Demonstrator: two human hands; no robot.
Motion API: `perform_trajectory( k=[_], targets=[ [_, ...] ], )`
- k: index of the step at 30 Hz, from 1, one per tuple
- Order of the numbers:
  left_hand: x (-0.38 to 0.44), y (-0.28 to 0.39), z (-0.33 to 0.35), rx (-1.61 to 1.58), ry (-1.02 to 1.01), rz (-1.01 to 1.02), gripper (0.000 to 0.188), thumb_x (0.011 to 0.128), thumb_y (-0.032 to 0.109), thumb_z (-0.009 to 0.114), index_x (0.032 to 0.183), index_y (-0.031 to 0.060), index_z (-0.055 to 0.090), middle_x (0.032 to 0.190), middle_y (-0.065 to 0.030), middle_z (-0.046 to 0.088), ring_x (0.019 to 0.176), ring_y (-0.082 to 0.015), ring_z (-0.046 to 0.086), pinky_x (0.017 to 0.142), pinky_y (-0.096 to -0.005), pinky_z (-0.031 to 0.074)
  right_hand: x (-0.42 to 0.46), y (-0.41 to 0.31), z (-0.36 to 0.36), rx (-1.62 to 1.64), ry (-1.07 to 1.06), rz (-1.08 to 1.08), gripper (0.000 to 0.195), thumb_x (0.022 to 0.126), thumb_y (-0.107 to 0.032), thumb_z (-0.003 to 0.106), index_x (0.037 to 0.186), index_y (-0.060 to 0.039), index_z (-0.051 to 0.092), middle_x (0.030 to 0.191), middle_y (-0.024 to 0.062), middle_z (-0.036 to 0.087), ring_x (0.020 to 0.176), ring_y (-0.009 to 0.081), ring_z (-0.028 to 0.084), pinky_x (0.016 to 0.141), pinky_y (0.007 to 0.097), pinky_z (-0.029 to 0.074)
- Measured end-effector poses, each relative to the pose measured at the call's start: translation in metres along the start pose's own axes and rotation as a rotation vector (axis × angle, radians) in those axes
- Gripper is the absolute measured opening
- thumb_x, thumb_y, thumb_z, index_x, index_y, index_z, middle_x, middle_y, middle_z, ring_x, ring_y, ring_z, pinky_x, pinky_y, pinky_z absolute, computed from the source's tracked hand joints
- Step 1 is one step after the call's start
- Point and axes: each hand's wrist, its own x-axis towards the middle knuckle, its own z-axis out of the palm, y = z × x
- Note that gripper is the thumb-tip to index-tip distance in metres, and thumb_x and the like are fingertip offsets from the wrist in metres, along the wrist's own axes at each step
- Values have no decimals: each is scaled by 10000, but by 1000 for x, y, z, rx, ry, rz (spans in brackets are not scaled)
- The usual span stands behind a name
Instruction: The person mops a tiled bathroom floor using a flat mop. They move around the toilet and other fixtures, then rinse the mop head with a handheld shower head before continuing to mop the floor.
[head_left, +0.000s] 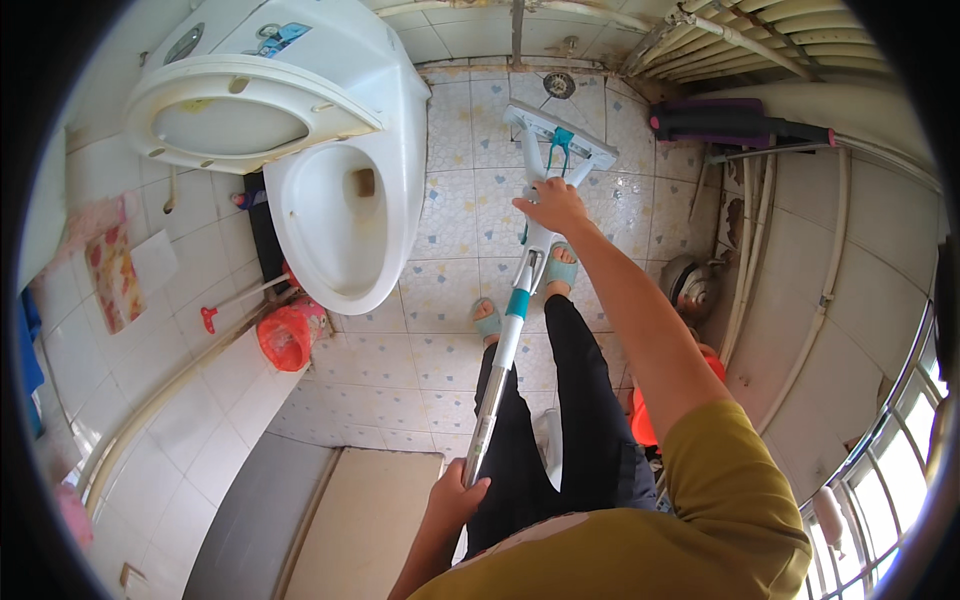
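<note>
A mop with a metal pole (489, 409), a white and teal upper section and a wide white head (562, 135) runs slantwise in front of me. My left hand (455, 491) is closed around the lower end of the metal pole, near my body. Further along, my right hand (553, 206) rests on the white frame close to the mop head, its fingers partly spread; its grip is not fully visible. A round floor drain (559, 85) lies just beyond the head. Whether the head touches the tiled floor (442, 292) cannot be told.
A white toilet (337, 225) with its lid raised stands at the left, a small bin with a red bag (285, 337) beside it. Pipes (742, 255), a metal kettle or pot (690, 289) and a red plastic object (641, 420) line the right side.
</note>
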Motion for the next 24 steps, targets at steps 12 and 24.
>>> perform_trajectory(
  k=[12, 24],
  targets=[
    [127, 102, 28, -875, -655, 23, 198, 824, 186, 528, 840, 109, 346, 564, 14, 375, 398, -59, 368, 333, -215, 294, 54, 64, -101, 388, 16, -15, 456, 692, -469, 580, 871, -51, 570, 845, 150, 605, 807, 304, 574, 684, 387, 438],
    [199, 198, 39, -802, -559, 44, 140, 795, 85, 517, 768, 119, 384, 547, 44, 355, 382, -26, 311, 317, -185, 263, 4, 39, -53, 299, 278, 171, 293, 825, -318, 481, 895, -39, 425, 853, 161, 577, 780, 337, 558, 676, 438, 419]
  ],
)
